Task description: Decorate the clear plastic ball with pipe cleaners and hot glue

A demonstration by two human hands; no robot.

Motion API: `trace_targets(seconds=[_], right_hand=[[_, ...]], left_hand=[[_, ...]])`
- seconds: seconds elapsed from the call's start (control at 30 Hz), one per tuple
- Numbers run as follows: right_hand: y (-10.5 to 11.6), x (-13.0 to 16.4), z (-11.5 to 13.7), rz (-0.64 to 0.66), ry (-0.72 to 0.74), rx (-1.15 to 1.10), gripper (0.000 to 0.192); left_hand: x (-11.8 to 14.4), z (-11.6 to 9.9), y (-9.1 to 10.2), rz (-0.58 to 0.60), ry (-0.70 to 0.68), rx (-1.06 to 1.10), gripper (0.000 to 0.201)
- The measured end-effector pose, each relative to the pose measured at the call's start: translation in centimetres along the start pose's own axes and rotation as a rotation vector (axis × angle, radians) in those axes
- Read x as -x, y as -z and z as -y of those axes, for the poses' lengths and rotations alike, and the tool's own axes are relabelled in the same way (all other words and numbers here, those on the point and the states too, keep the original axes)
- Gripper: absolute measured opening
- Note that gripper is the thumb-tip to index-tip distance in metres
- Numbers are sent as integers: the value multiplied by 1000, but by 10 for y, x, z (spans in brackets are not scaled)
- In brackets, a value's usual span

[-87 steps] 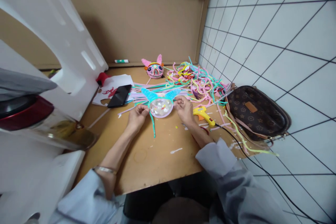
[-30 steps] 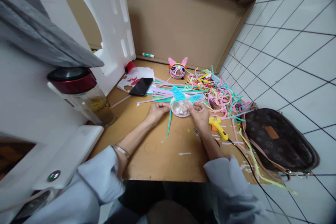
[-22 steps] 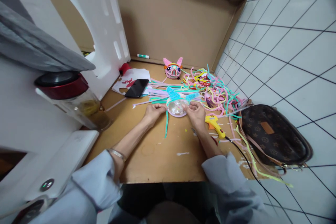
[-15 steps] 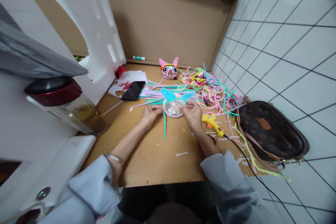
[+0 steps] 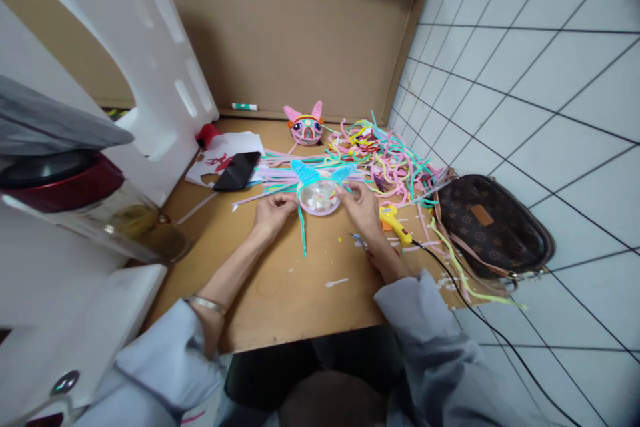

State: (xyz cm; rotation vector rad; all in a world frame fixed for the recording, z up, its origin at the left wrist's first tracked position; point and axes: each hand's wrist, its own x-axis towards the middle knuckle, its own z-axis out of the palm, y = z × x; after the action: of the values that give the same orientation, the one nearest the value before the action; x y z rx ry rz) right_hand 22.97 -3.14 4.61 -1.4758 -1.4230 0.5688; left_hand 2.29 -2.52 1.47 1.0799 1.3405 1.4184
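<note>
A clear, dome-shaped craft piece (image 5: 320,200) with a pale rim and two blue fuzzy ears sits low over the table between my hands. A teal pipe cleaner (image 5: 303,233) hangs from its left side. My left hand (image 5: 274,213) is closed in a pinch at the piece's left edge, where the pipe cleaner comes off; the fingertips partly hide what they grip. At the right edge, my right hand (image 5: 364,212) holds the rim between thumb and fingers. Scissors (image 5: 358,240) lie partly hidden beneath my right wrist.
Behind lie straight pipe cleaners (image 5: 280,177), a tangled pile of them (image 5: 400,160) and a finished pink-eared head (image 5: 306,130). A phone (image 5: 237,171) rests at left. A yellow glue gun (image 5: 396,223) with a cord and a brown bag (image 5: 495,227) are at right; a glass bottle (image 5: 145,230) stands left.
The camera view has shifted, moving the whole scene left. My right thumb has gone from over the clear dome to its right edge. My left hand keeps its pinch.
</note>
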Motion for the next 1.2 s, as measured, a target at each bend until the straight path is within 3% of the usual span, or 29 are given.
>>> trace_targets(seconds=[0.1, 0.17, 0.27, 0.4, 0.7, 0.83, 0.9, 1.07, 1.2], right_hand=[[35, 20, 5, -8, 118, 155, 30], [59, 43, 5, 40, 207, 405, 24], [83, 80, -1, 214, 200, 821, 21], [90, 101, -11, 374, 173, 1056, 21], [90, 97, -10, 431, 246, 1140, 23], [99, 98, -17, 404, 224, 936, 24], [104, 98, -18, 418, 151, 649, 34], [107, 100, -2, 510, -230, -277, 60], [91, 97, 15, 568, -288, -553, 68]], left_hand=[[2, -5, 2, 13, -29, -12, 10], [3, -7, 2, 22, -38, -5, 9], [4, -10, 2, 24, -42, 15, 7], [7, -14, 2, 46, -52, 27, 10], [17, -30, 9, 247, 50, 201, 25], [20, -33, 10, 355, 126, 291, 30], [20, -33, 10, 396, 157, 311, 32], [20, -32, 10, 413, 144, 335, 33], [21, -35, 10, 401, 99, 390, 29]])
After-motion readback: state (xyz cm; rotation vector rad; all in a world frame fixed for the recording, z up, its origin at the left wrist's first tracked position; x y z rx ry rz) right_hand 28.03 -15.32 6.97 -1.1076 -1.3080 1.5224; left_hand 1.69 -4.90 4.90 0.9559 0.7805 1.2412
